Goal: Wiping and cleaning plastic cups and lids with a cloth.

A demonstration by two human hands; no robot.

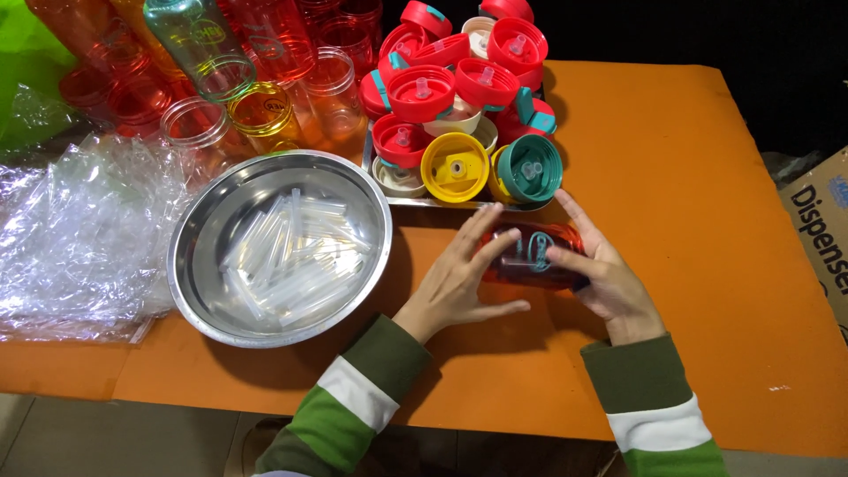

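A red translucent plastic bottle [533, 253] lies on its side on the orange table [707, 221], held between both hands. My left hand [459, 278] presses its fingers against the bottle's left end. Around the right end wraps my right hand [599, 269]. Just behind the bottle stands a metal tray [424, 201] heaped with red, yellow and teal bottle lids [459, 97]. To the left sits a steel bowl [199, 265] holding several clear plastic straws [291, 256].
Several empty red, yellow and clear bottles [221, 71] stand at the back left. Crumpled clear plastic wrap [79, 238] covers the left side. A cardboard box [826, 221] pokes in at the right edge. The table's front edge runs along the bottom.
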